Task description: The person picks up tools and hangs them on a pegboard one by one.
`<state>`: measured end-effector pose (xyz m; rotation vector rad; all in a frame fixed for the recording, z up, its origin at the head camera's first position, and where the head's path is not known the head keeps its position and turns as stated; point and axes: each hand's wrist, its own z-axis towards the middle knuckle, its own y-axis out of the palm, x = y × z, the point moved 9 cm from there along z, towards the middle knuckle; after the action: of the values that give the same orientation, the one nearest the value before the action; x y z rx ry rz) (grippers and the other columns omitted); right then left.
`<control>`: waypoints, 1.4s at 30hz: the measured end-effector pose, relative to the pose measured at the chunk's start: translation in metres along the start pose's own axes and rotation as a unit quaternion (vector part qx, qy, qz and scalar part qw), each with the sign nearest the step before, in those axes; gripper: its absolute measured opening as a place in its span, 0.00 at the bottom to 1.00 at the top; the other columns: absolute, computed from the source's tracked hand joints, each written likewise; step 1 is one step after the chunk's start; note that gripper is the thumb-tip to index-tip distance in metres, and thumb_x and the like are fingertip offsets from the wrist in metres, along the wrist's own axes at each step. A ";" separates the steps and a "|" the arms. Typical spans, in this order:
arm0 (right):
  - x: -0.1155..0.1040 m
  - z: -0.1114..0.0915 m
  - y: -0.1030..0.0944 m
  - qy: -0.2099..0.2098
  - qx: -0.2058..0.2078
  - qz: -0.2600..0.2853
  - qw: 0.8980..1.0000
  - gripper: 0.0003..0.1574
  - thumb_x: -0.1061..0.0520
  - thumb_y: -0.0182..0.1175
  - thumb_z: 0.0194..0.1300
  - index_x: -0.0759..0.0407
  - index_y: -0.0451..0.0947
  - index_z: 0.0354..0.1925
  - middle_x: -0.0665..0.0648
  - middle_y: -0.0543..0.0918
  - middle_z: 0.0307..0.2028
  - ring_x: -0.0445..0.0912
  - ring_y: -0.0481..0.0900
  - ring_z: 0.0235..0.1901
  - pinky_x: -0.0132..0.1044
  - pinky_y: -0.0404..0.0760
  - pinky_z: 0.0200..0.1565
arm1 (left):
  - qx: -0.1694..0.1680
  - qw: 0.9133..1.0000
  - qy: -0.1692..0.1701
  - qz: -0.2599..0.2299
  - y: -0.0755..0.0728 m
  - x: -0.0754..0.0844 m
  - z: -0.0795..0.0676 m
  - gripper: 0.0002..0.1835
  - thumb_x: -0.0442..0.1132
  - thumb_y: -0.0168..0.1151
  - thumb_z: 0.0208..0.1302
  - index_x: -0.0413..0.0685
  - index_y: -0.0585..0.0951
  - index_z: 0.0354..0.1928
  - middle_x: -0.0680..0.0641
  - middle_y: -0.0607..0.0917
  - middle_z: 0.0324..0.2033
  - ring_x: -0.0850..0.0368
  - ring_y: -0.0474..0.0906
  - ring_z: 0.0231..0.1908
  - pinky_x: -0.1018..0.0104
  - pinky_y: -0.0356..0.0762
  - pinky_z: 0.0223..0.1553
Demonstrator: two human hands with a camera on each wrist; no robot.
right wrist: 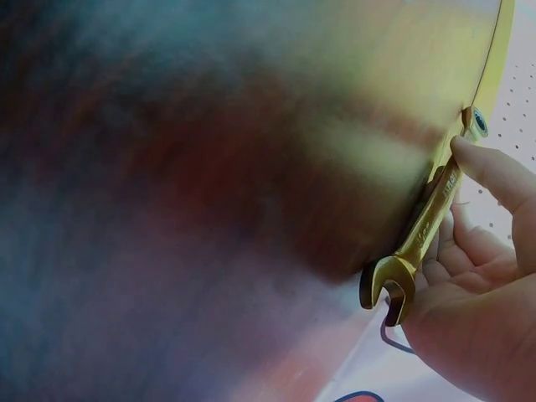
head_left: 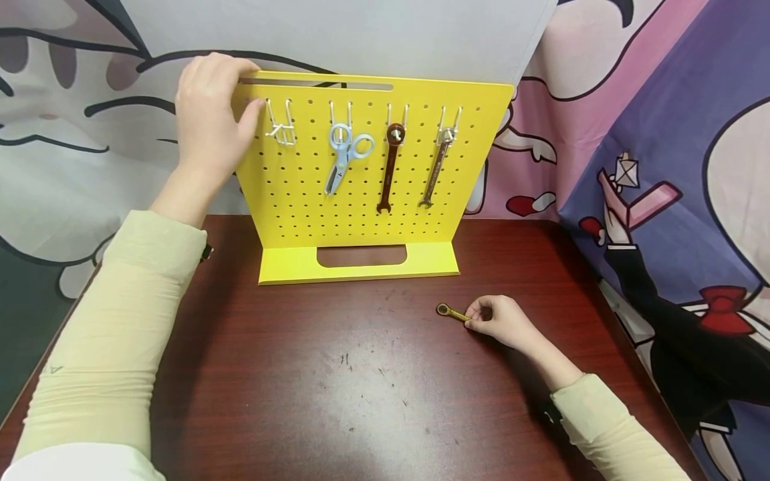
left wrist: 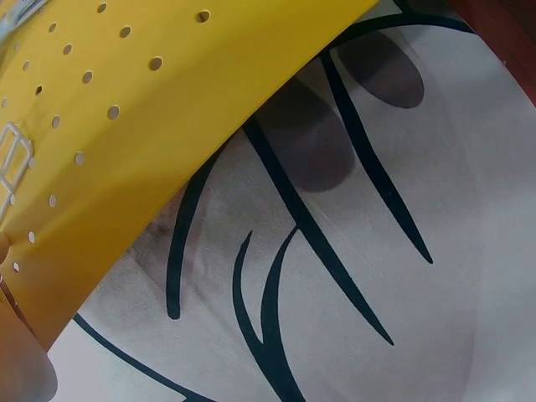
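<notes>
A yellow pegboard (head_left: 367,160) stands upright on the table, and my left hand (head_left: 210,113) grips its upper left corner. In the left wrist view only parts of the fingers show at the lower left, beside the board (left wrist: 167,109). My right hand (head_left: 498,319) pinches a gold combination wrench (head_left: 452,312) just above the tabletop, right of the board's base. In the right wrist view the wrench (right wrist: 431,213) has its open jaw toward the camera and its ring end away, between thumb and fingers of the hand (right wrist: 486,285).
On the board hang light blue scissors (head_left: 343,157), a dark reddish wrench (head_left: 391,167) and a silver wrench (head_left: 436,167). The leftmost white hook (head_left: 281,130) bears no tool. A cartoon-printed cloth (head_left: 577,60) surrounds the dark red table (head_left: 313,374).
</notes>
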<state>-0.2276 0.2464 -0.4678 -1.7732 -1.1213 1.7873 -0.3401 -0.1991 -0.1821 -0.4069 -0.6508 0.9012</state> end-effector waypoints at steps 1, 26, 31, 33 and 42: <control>0.000 0.000 0.000 0.000 0.001 -0.001 1.000 0.05 0.65 0.73 0.59 0.66 0.86 0.34 0.52 0.85 0.26 0.39 0.78 0.28 0.26 0.77 0.33 | 0.000 1.000 0.000 0.000 0.000 0.000 0.000 0.17 0.37 0.63 0.76 0.41 0.82 0.63 0.39 0.85 0.60 0.40 0.76 0.64 0.57 0.61 0.80; -0.006 -0.001 -0.003 -0.007 0.012 -0.004 1.000 0.04 0.66 0.74 0.58 0.63 0.87 0.33 0.51 0.86 0.27 0.37 0.79 0.28 0.27 0.78 0.34 | 0.002 1.000 0.007 -0.003 0.000 0.001 0.001 0.17 0.36 0.64 0.75 0.41 0.82 0.62 0.39 0.86 0.59 0.39 0.76 0.63 0.56 0.62 0.79; -0.011 0.000 -0.001 -0.005 0.012 -0.015 1.000 0.04 0.67 0.75 0.59 0.62 0.88 0.32 0.51 0.87 0.26 0.38 0.80 0.29 0.27 0.78 0.34 | 0.004 1.000 0.008 -0.003 -0.001 0.001 0.000 0.17 0.36 0.64 0.75 0.41 0.82 0.62 0.38 0.86 0.58 0.39 0.76 0.63 0.57 0.61 0.80; -0.014 0.000 0.001 -0.007 0.012 -0.017 1.000 0.04 0.67 0.75 0.59 0.61 0.88 0.32 0.52 0.87 0.26 0.39 0.80 0.29 0.27 0.78 0.34 | 0.004 1.000 0.010 -0.003 -0.001 0.001 0.000 0.17 0.36 0.64 0.75 0.41 0.82 0.62 0.38 0.86 0.58 0.39 0.76 0.63 0.57 0.60 0.80; -0.033 0.013 0.007 -0.020 0.020 -0.001 1.000 0.03 0.65 0.75 0.60 0.61 0.89 0.33 0.52 0.88 0.27 0.37 0.81 0.28 0.27 0.79 0.35 | 0.010 1.000 0.016 -0.006 -0.003 0.001 0.000 0.17 0.35 0.64 0.75 0.40 0.82 0.61 0.38 0.86 0.57 0.38 0.76 0.63 0.56 0.61 0.79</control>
<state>-0.2335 0.2139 -0.4531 -1.7209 -1.0939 1.8382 -0.3381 -0.1997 -0.1801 -0.3982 -0.6141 0.8870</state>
